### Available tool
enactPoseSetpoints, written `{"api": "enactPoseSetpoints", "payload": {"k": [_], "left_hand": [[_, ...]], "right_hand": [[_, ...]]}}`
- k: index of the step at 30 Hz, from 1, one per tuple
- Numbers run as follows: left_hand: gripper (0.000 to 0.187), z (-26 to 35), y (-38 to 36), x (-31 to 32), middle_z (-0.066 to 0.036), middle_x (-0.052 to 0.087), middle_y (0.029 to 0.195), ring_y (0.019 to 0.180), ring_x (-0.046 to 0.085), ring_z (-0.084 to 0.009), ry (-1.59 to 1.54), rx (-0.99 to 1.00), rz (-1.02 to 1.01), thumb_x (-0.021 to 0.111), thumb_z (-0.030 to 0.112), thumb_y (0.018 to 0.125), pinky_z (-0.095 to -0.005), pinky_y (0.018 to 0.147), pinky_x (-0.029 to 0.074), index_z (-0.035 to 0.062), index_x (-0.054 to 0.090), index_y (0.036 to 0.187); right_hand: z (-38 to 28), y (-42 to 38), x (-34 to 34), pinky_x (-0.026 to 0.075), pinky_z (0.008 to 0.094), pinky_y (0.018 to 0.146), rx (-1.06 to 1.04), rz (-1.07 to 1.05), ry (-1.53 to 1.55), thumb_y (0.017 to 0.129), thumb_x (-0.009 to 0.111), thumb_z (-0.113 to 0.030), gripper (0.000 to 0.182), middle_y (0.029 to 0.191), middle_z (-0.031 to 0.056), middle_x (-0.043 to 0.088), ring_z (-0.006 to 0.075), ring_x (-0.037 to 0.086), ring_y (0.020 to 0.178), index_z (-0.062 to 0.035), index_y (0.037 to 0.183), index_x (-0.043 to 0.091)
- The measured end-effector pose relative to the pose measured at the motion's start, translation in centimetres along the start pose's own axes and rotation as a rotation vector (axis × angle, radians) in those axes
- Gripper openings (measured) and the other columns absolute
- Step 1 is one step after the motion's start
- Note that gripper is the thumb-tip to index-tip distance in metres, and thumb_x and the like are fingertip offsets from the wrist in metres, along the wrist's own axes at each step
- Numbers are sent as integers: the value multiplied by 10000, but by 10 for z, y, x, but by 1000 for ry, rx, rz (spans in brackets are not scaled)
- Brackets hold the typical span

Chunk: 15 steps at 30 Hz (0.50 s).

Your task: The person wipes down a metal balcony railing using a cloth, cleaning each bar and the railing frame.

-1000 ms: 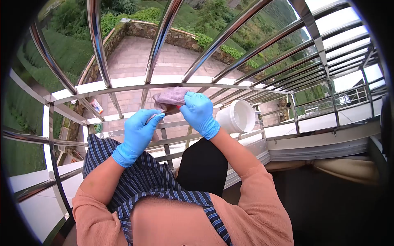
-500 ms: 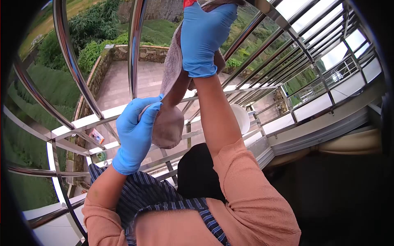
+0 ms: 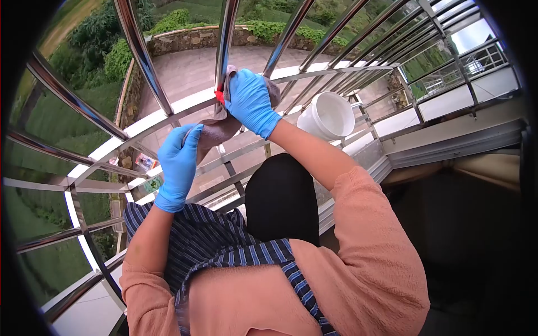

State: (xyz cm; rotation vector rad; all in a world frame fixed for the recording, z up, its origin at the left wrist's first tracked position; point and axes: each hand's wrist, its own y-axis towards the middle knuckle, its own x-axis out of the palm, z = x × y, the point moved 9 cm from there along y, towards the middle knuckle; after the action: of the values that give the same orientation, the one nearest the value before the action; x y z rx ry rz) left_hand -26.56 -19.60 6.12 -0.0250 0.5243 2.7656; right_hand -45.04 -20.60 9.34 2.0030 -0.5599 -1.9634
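Note:
A greyish-mauve cleaning cloth [image 3: 215, 132] with a red patch stretches between my two blue-gloved hands. My right hand [image 3: 249, 103] wraps the cloth around the lower part of an upright metal bar [image 3: 226, 47], close to the white horizontal rail [image 3: 193, 103]. Lower and to the left, my left hand [image 3: 178, 162] pinches the other end of the cloth between thumb and fingers, in front of the rail. Part of the cloth behind my right hand is hidden.
A white bucket [image 3: 330, 116] stands right of my right hand, inside the railing. More metal bars curve along both sides. My bent knee [image 3: 283, 196] in black is below the cloth. Beyond the railing lie a paved terrace [image 3: 185, 70] and greenery.
My right hand has slid down the bar with the cloth, from near the top of the view to the horizontal rail. My left hand keeps its pinch, and the view has shifted.

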Motion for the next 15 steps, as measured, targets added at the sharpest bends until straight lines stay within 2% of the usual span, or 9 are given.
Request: {"api": "enactPoseSetpoints", "payload": {"k": [1, 4, 5, 6, 8, 10, 12, 14, 15], "left_hand": [[125, 1, -2, 2, -71, 645, 824, 752, 594, -111, -7, 21, 0, 630, 68, 853, -237, 695, 467, -15, 661, 941], [122, 4, -9, 10, -63, 640, 807, 724, 591, -107, 33, -6, -80, 639, 73, 848, -242, 665, 471, -12, 662, 933], [118, -17, -17, 15, -67, 636, 782, 692, 591, -117, -102, -222, -92, 653, 82, 840, -248, 637, 473, -5, 666, 918], [124, -10, -18, 21, -73, 638, 778, 686, 594, -129, -23, -165, -136, 666, 96, 830, -252, 636, 475, -1, 668, 908], [140, 7, -21, 36, -82, 640, 773, 677, 598, -146, 85, -2, -197, 686, 120, 814, -258, 634, 477, 6, 672, 895], [149, 4, -16, 44, -91, 654, 807, 711, 610, -148, 69, -44, -177, 675, 123, 824, -257, 667, 485, 10, 674, 921], [155, -2, -8, 51, -93, 661, 826, 734, 616, -144, -29, -95, -134, 664, 120, 834, -253, 688, 489, 7, 674, 940], [166, -2, -2, 59, -70, 676, 864, 776, 608, -107, -92, -145, -116, 643, 112, 853, -239, 725, 489, -5, 669, 968], [168, -2, 0, 65, -63, 677, 869, 784, 605, -98, -104, -170, -111, 641, 113, 857, -237, 731, 487, -8, 668, 971]], "right_hand": [[2, -6, 8, 469, 429, 636, -29, -42, -147, 771, 646, -252, 267, 714, 126, 573, 317, 590, 745, -30, 876, 540], [21, -82, 53, 487, 427, 649, -253, -157, 237, 816, 565, -184, 196, 785, 137, 612, 331, 607, 812, -10, 903, 551], [68, -92, 59, 491, 407, 694, 179, -136, 398, 836, 560, -196, 232, 849, 151, 625, 325, 611, 856, 4, 954, 557], [107, -114, 69, 496, 386, 739, 614, -114, 549, 857, 556, -208, 270, 914, 164, 638, 319, 614, 900, 17, 1005, 563], [133, -136, 44, 471, 356, 824, 767, 300, 825, 912, 533, -241, 346, 1022, 169, 637, 286, 604, 956, 44, 1109, 543], [148, -132, 14, 444, 313, 860, 701, 598, 890, 950, 502, -280, 380, 1013, 120, 631, 208, 582, 958, 39, 1153, 534], [143, -104, -37, 445, 284, 818, 759, 728, 1070, 961, 491, -283, 351, 970, 54, 606, 146, 545, 899, 29, 1110, 551], [157, -66, -52, 431, 250, 775, 649, 737, 1245, 953, 512, -310, 358, 926, 27, 577, 108, 497, 840, 20, 1081, 562], [148, -40, -70, 422, 251, 748, 524, 739, 1187, 951, 516, -304, 333, 891, 16, 569, 101, 482, 802, 10, 1048, 571]]}}
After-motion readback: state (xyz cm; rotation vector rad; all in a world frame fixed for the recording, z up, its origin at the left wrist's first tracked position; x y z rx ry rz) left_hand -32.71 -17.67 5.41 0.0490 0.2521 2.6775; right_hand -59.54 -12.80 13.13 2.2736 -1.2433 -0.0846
